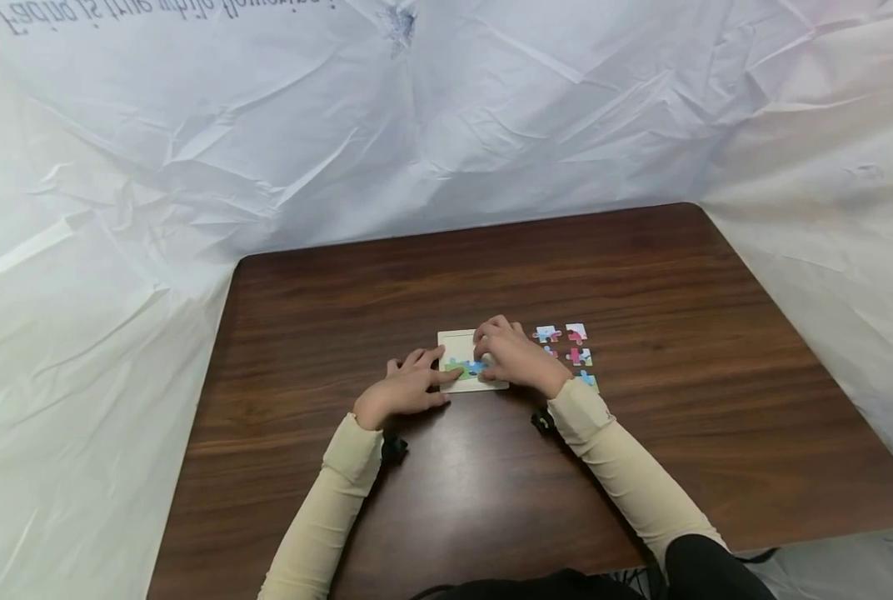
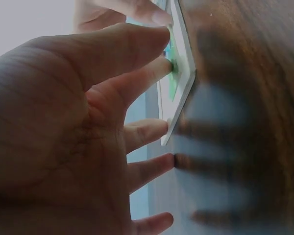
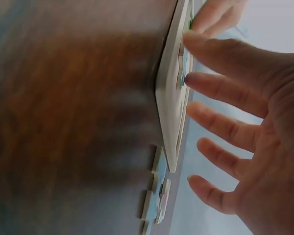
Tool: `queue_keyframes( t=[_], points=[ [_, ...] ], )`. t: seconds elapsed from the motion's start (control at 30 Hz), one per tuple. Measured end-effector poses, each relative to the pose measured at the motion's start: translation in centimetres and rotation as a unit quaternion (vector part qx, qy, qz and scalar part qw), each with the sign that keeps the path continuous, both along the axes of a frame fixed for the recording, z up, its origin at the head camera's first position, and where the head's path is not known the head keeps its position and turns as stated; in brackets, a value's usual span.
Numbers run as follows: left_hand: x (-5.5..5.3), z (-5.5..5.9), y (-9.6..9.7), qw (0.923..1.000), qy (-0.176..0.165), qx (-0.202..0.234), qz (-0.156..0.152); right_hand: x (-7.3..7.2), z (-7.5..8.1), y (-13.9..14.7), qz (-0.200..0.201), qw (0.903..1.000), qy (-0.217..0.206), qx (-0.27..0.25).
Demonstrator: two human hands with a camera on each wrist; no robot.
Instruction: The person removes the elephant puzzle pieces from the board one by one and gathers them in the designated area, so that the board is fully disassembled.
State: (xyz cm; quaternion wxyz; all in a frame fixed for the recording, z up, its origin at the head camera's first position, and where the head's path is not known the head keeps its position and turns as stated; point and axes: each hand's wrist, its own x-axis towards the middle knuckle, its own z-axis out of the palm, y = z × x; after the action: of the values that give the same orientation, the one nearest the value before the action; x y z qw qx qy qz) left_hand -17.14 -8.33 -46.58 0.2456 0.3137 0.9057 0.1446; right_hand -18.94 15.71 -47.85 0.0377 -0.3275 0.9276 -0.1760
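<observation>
A pale square puzzle board (image 1: 457, 340) lies on the table, with joined green and blue puzzle pieces (image 1: 457, 367) along its near part. My left hand (image 1: 405, 390) spreads over the board's left edge. Its index fingertip presses the green piece (image 2: 173, 66), while other fingers touch the frame and tabletop. From the right, my right hand (image 1: 517, 358) reaches over the board. Its thumb and index finger pinch a blue puzzle piece (image 3: 181, 71) low against the board, and the other fingers fan out loosely. Part of the board is hidden under this hand.
Several loose puzzle pieces (image 1: 579, 357) lie on the brown wooden table (image 1: 326, 333) just right of the board, some partly behind my right hand. White sheeting (image 1: 491, 125) hangs behind the table and along its sides.
</observation>
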Motion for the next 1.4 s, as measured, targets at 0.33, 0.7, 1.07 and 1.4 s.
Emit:
queue_keyframes(
  t=[0.33, 0.7, 1.07, 1.4],
  points=[
    [-0.6, 0.1, -0.2, 0.9989, -0.043, 0.013, -0.015, 0.0, -0.1, 0.6, -0.02, 0.9997, 0.009, 0.006],
    [-0.4, 0.4, 0.0, 0.9994, -0.032, 0.008, -0.005, 0.5, 0.2, 0.9, -0.011, 0.9997, -0.01, -0.022],
    [-0.4, 0.1, 0.1, 0.9997, -0.024, 0.009, -0.002, 1.7, 1.0, 3.3, -0.032, 0.9969, 0.004, -0.072],
    [-0.6, 0.2, -0.1, 0.9994, -0.03, 0.02, -0.002, 2.9, 1.9, 7.1, -0.07, 0.9943, 0.032, -0.074]
  ],
)
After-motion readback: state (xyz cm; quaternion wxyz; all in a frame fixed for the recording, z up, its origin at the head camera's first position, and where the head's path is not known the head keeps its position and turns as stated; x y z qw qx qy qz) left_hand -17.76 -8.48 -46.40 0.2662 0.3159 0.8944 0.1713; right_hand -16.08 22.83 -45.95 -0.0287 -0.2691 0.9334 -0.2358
